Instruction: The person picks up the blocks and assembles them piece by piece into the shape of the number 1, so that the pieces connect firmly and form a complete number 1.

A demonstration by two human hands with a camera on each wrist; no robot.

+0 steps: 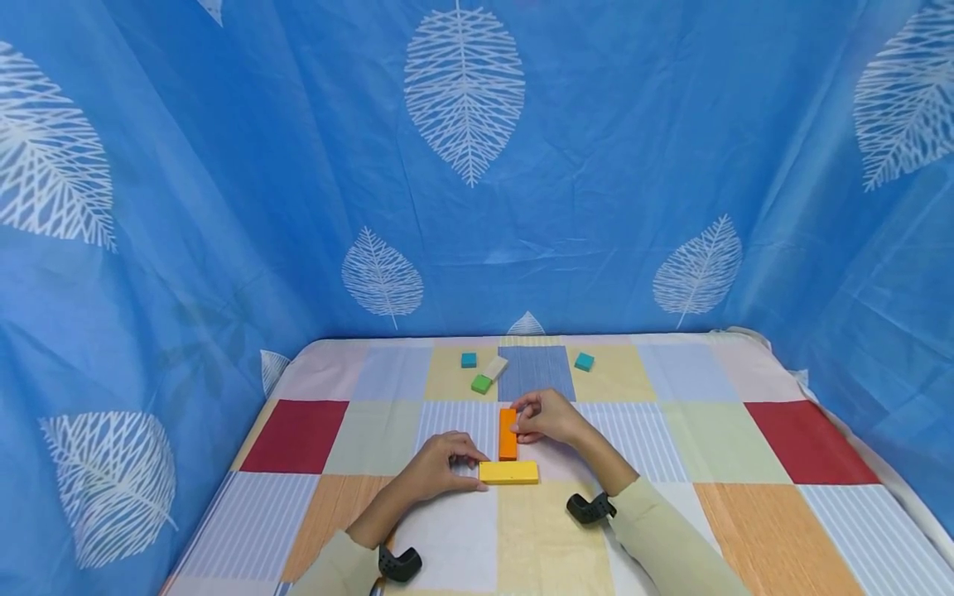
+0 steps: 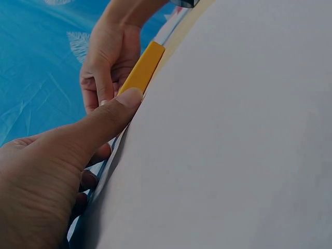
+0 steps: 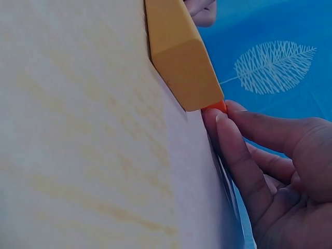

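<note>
Blue leaf-print curtain [image 1: 477, 165] walls in the patchwork table [image 1: 745, 497]. At centre the yellow block [image 1: 509, 472] lies crosswise, its left end pinched by the left hand [image 1: 440, 468], apparently steadying it. The orange block [image 1: 508, 434] butts it at 12 o'clock, the right hand [image 1: 547, 416] pinching its side. Small blocks [image 1: 482, 383] lie further at 12.

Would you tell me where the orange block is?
In the head view, the orange block lies mid-table, right hand on it, just behind the yellow block.

bright even light, soft shadows, blurred wrist close-ups
</note>
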